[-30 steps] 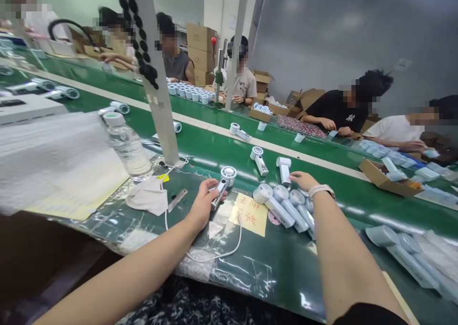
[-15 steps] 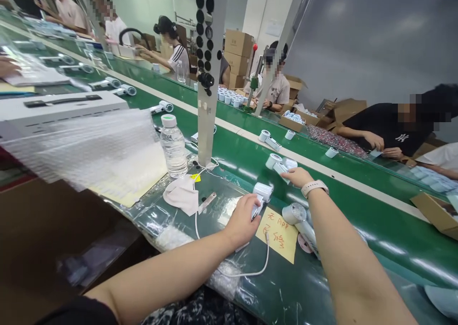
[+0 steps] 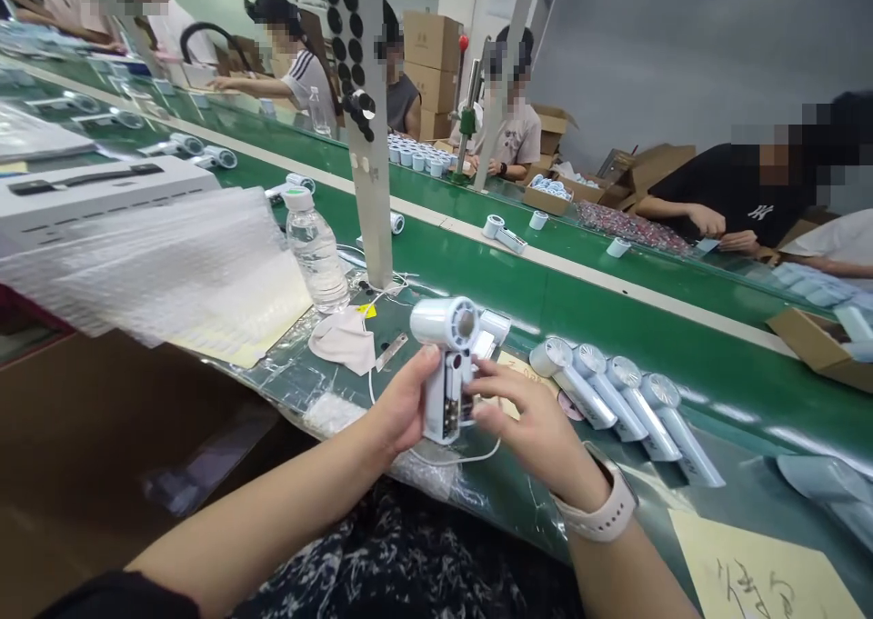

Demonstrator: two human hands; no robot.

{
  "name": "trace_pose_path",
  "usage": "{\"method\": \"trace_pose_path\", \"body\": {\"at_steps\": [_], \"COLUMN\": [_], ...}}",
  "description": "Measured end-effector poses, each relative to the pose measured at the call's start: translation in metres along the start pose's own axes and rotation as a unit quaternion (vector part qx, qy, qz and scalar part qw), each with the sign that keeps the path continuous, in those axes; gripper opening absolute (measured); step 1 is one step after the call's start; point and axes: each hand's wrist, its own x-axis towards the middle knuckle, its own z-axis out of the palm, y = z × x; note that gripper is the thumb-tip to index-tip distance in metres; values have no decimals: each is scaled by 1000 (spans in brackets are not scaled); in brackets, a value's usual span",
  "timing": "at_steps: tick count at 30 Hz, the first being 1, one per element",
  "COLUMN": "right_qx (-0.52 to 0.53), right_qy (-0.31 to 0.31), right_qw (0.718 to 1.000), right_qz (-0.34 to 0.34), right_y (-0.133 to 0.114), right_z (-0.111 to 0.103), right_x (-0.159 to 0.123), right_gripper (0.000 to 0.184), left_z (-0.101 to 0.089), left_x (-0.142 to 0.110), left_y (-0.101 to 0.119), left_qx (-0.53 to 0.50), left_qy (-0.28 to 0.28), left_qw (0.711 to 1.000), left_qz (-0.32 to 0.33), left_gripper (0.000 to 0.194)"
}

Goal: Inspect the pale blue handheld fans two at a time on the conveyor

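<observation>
1. Handheld fan point(image 3: 436, 324) stands upright over the bench point(image 3: 513, 494) because our left hand point(image 3: 407, 403) grips its handle point(image 3: 435, 410).
2. Our right hand's point(image 3: 536, 426) fingers spread beside its exposed innards point(image 3: 451, 415); whether they pinch anything, we cannot tell.

Reads as an interlocked white NY on the chest of the black T-shirt point(image 3: 723, 183) at right. Runs in bold dark handwriting over the large yellow note point(image 3: 805, 569) at lower right, cut off by the bottom edge of the view and not surely legible. Shows in orange-red strokes on the smaller yellow note point(image 3: 524, 367), mostly hidden behind the right hand point(image 3: 546, 433). Appears as dark print on the rightmost wrapped fan point(image 3: 688, 446) of the row of four, too small to decipher.
</observation>
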Motion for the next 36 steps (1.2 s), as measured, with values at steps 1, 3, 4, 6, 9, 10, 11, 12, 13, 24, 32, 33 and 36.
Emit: {"method": "trace_pose_path", "body": {"at_steps": [1, 3, 4, 6, 9, 10, 11, 12, 13, 24, 32, 33, 36], "right_qx": [8, -11, -25, -33, 0, 15, 45, 100, 172, 383, 381, 363, 344], "right_qy": [11, 50, 64, 71, 39, 23, 3, -22, -52, -18, -41, -42, -4], "right_qw": [999, 993, 990, 988, 992, 994, 994, 990, 979, 920, 923, 931, 938], "right_qz": [37, 102, 119, 131, 117, 107, 99, 93, 93, 78, 41, 8, -41], "right_y": [8, 23, 29, 36, 28, 23, 16, 8, 1, -40, -42, -42, -43], "right_z": [4, 14, 20, 30, 38, 39, 39, 38, 38, 55, 58, 55, 49], "right_x": [-1, -1, 0, 0, -10, -16, -22, -28, -34, -52, -54, -52, -52], "right_gripper": [34, 30, 26, 28, 30, 27, 19, 9, 12, 39, 39, 37, 37], "left_z": [-3, -7, -7, -3, 5, 7, 8, 10, 11, 25, 20, 20, 20], "left_x": [-2, -5, -7, -10, -17, -20, -23, -25, -27, -24, -24, -25, -25], "left_y": [3, 10, 14, 23, 36, 39, 42, 43, 44, 29, 26, 28, 33], "left_qx": [2, 9, 13, 25, 35, 34, 33, 30, 26, 11, 37, 20, -41], "left_qy": [13, 29, 30, 19, -7, -14, -17, -19, -20, -58, -44, -46, -38], "left_qw": [1000, 1000, 999, 999, 996, 996, 996, 997, 997, 993, 991, 992, 993], "left_qz": [-10, -4, 9, 40, 78, 81, 80, 76, 72, 106, 123, 117, 108], "left_gripper": [51, 49, 50, 54, 64, 67, 69, 70, 70, 71, 72, 70, 68]}}
